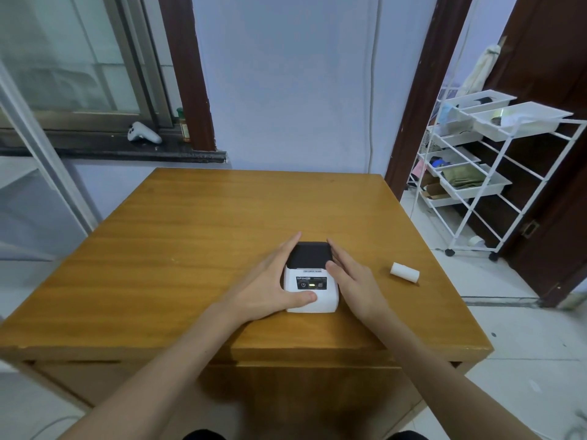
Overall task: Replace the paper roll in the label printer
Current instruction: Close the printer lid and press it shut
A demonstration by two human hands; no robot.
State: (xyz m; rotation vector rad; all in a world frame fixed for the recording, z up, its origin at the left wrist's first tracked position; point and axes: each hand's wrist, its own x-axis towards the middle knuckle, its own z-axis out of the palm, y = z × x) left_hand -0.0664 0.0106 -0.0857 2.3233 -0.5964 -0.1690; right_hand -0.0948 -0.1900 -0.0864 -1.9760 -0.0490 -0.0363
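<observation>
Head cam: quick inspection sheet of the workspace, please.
Surface: wooden table, bare apart from the job's things.
Job's things: printer, lid shut, panel light on; paper roll lying to its right, apart.
Clutter: nothing seen on the table.
Hands: left hand and right hand flank the printer, fingers open, left thumb on its front.
Cables: one running down the wall.
Surroundings: rack at right; controller on the sill.
</observation>
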